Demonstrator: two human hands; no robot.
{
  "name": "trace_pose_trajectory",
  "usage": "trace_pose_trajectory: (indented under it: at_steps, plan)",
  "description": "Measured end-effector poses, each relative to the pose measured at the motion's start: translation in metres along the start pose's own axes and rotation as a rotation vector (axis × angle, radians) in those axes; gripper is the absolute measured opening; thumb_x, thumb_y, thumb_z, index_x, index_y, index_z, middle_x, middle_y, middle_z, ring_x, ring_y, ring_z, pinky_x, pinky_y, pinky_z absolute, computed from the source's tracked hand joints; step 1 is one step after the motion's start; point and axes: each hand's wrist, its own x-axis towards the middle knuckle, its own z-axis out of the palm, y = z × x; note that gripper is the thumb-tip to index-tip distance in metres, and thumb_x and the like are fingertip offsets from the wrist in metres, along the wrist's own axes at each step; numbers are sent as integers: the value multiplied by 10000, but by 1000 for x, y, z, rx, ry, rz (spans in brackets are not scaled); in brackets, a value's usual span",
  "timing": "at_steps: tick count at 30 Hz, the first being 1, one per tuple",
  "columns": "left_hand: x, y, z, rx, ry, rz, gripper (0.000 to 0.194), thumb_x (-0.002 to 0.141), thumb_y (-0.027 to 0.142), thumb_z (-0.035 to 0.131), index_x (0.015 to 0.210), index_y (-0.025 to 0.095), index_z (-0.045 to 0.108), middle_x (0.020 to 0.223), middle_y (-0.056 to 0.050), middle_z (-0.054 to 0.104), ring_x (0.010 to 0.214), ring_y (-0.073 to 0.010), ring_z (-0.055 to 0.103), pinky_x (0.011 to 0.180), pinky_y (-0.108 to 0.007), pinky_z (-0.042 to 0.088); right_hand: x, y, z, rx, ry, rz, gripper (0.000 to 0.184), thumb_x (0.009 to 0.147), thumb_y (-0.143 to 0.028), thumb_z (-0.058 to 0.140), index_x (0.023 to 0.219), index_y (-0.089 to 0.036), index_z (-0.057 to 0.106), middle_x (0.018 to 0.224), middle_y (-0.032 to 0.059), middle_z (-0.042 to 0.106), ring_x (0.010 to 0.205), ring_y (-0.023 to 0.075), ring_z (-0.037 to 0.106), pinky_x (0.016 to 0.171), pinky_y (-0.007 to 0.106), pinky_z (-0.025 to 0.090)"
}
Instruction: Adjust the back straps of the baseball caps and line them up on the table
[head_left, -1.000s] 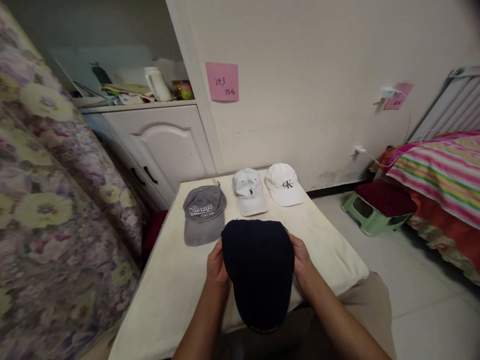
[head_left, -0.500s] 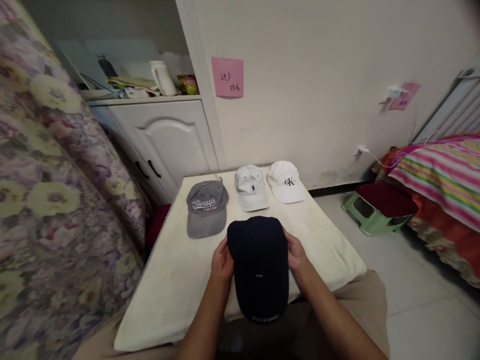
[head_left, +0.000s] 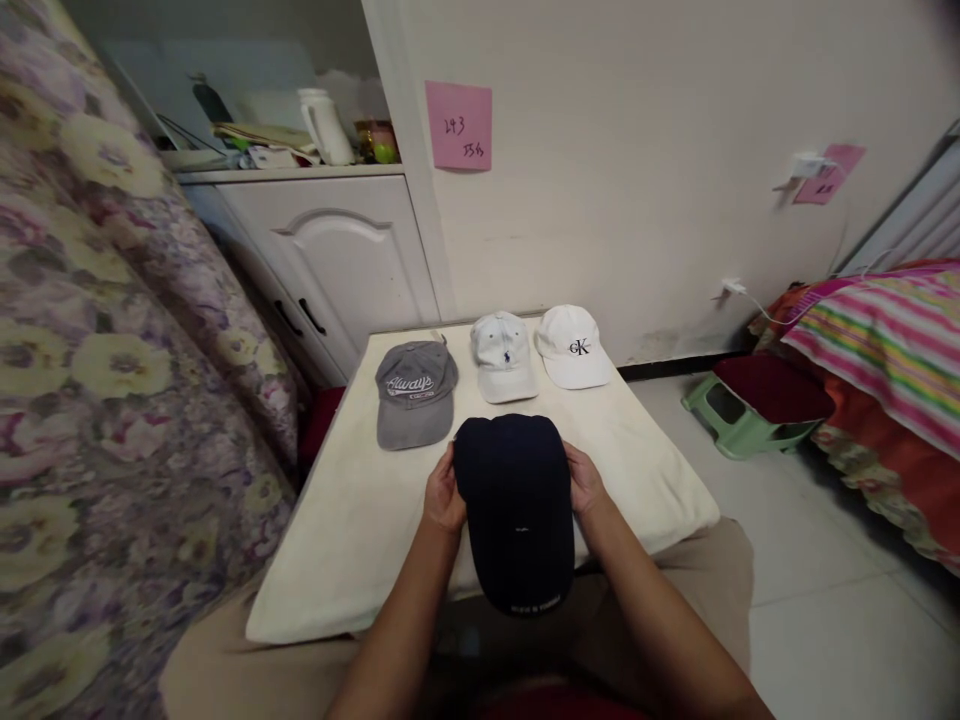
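A dark navy baseball cap [head_left: 517, 510] is held between my two hands at the front of the table, its brim pointing toward me with small pale lettering on the edge. My left hand [head_left: 446, 490] grips its left side and my right hand [head_left: 583, 480] its right side; some fingertips are hidden behind the cap. Beyond it lie a grey baseball cap [head_left: 416, 395] with white lettering at the left, a pale baseball cap [head_left: 502, 358] with a small dark emblem in the middle, and a white baseball cap [head_left: 574, 348] with black letters at the right.
A cream cloth covers the small table [head_left: 330, 560], which stands against the wall. Floral curtain [head_left: 112, 400] hangs at the left, beside a white cabinet [head_left: 337, 260]. To the right are a green stool [head_left: 739, 415] with a dark red top and a bed with striped bedding [head_left: 885, 320].
The view has tilted slightly, so the table and caps appear a little higher. Both hands keep hold of the navy cap, which has barely moved relative to the table.
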Motion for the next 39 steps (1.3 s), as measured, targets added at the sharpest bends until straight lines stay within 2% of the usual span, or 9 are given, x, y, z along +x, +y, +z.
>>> trace_pose_trajectory:
  at_steps: [3,7,18,24,27,32,36,37,39]
  plan:
    - [-2,3,-1,-26,-36,41,421,981,311,358,1019,161,750,966,-71,784,1016,-205,706,1093,-347,391,-3,-1,3,-3,-13,28,199,868,-251,584,947,-135,725,837,47,785,791,184,742,895,320,554]
    - [-4,3,-1,-23,-80,8,459,975,342,336,1055,143,743,993,-105,775,1050,-244,691,1105,-410,360,-5,-1,5,3,-33,44,233,873,-255,566,948,-100,723,826,69,783,743,193,743,879,343,566]
    - [4,-6,0,-31,-47,-35,426,983,350,384,1046,131,744,985,-91,780,965,-217,724,1052,-346,438,-2,-3,-2,92,-14,-82,267,893,-346,558,997,-168,726,932,35,783,903,190,731,915,331,559]
    - [8,-8,1,-10,-9,-55,439,995,313,374,968,105,760,919,-88,788,889,-202,743,962,-305,510,-2,-2,-2,127,22,-166,155,864,-249,605,924,-189,735,840,10,787,828,173,740,894,315,569]
    - [6,-11,3,8,-17,-76,432,995,329,385,994,101,752,929,-89,787,898,-205,741,972,-312,505,-3,-4,-2,129,19,-166,176,870,-258,602,933,-162,735,864,30,788,833,176,742,918,323,556]
    - [-12,-16,5,38,-46,-115,388,990,332,415,1029,110,730,906,-84,786,912,-221,738,984,-340,494,-5,-9,-4,143,25,-184,319,942,-341,480,1037,-149,715,987,59,775,970,177,715,970,332,519]
    - [-43,-21,7,67,-69,-140,221,931,183,517,1014,118,711,916,-74,778,842,-197,744,882,-294,546,-2,-11,-6,137,40,-226,295,900,-359,535,1033,-164,712,990,47,775,983,190,709,989,352,505]
    - [-51,-24,8,80,-76,-137,228,901,122,537,1063,129,696,959,-73,774,852,-193,742,858,-280,552,-1,-11,-6,132,45,-224,288,887,-362,549,1025,-169,712,986,46,776,982,195,709,988,360,505]
    - [-65,-35,8,123,-85,-122,400,841,27,553,1206,166,639,1080,-81,752,934,-209,728,874,-287,546,0,-10,-6,129,52,-222,279,873,-365,554,1016,-184,710,986,44,776,987,200,706,984,377,507]
